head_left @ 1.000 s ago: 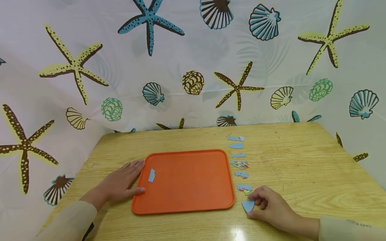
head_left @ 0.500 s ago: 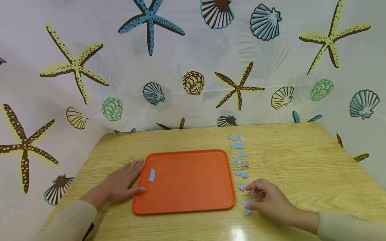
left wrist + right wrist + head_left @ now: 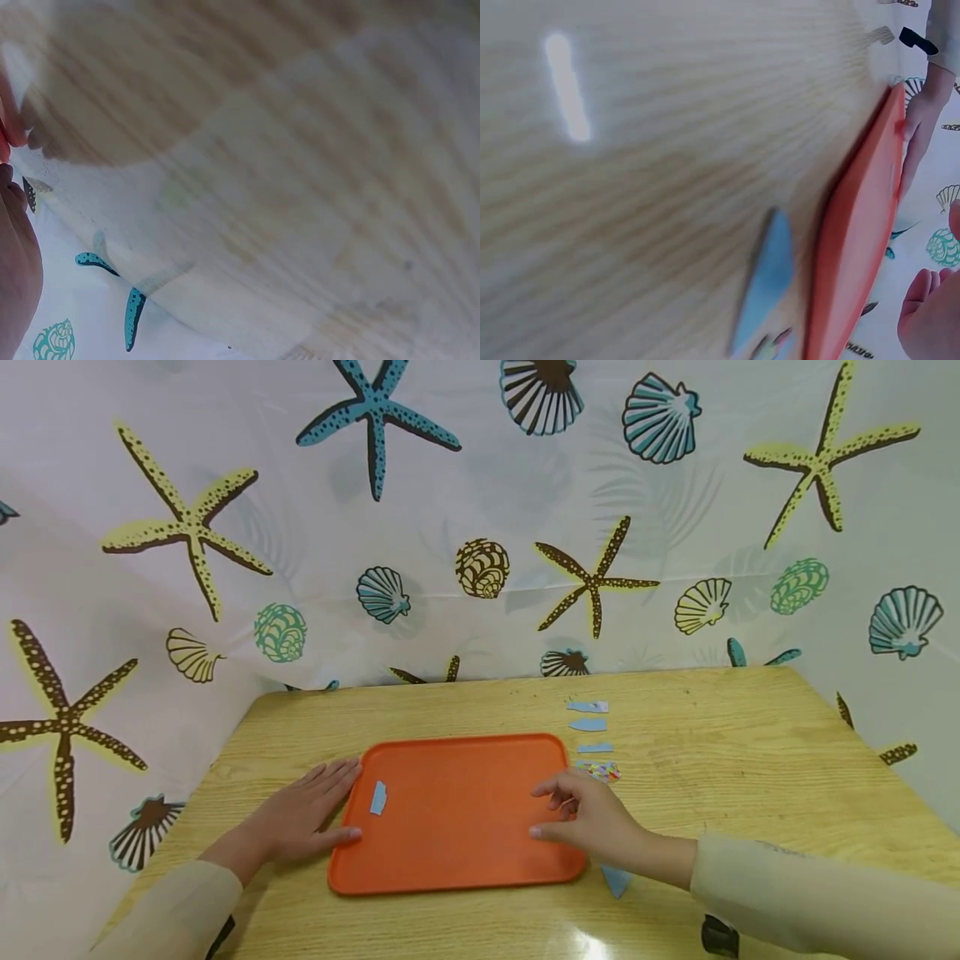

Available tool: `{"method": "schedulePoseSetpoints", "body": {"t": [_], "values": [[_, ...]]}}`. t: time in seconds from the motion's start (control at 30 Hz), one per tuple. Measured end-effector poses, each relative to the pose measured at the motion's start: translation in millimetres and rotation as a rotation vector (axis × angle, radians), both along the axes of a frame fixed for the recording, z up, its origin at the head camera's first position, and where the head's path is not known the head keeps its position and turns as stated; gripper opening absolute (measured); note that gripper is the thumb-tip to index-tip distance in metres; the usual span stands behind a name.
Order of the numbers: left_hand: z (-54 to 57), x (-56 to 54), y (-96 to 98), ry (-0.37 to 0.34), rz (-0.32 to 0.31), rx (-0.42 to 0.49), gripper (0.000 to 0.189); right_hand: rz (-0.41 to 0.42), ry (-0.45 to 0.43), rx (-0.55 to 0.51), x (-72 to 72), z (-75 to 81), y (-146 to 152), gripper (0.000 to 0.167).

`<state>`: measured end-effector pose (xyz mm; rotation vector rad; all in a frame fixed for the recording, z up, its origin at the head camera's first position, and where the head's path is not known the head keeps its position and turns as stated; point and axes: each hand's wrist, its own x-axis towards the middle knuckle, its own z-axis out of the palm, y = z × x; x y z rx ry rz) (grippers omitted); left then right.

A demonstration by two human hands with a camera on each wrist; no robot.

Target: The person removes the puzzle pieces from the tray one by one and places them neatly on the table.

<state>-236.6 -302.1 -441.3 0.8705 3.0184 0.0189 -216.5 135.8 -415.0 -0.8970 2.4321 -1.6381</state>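
Note:
A shallow orange tray [image 3: 450,827] lies on the wooden table. My left hand [image 3: 303,814] rests flat at its left edge, fingertips and thumb on the rim. Near that side, inside the tray, sits a small light-blue flat piece [image 3: 378,797]. Over the tray's right part hovers my right hand [image 3: 592,818], fingers loosely bent, thumb apart from them, nothing visible between. Just below its wrist lies a triangular blue piece [image 3: 617,881], also seen in the right wrist view beside a piece with coloured print [image 3: 774,345]. The hand covers other pieces in the head view.
Right of the tray runs a column of flat pieces: a blue strip [image 3: 588,706], a pointed blue piece [image 3: 588,724], a thin strip [image 3: 596,747] and a multicoloured piece [image 3: 602,770]. A white curtain [image 3: 480,635] with starfish and shells hangs behind the table.
My right hand has let go of the triangular piece, which stays on the table, and has moved left over the tray's right side. My left hand has not moved.

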Motion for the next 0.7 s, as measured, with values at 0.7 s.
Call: {"method": "schedulePoseSetpoints", "body": {"t": [0.7], "values": [[-4.8,-0.6,-3.5,0.016,-0.002,0.02,0.092,0.139,-0.204,0.275,-34.8,2.7,-124,0.051]]}}
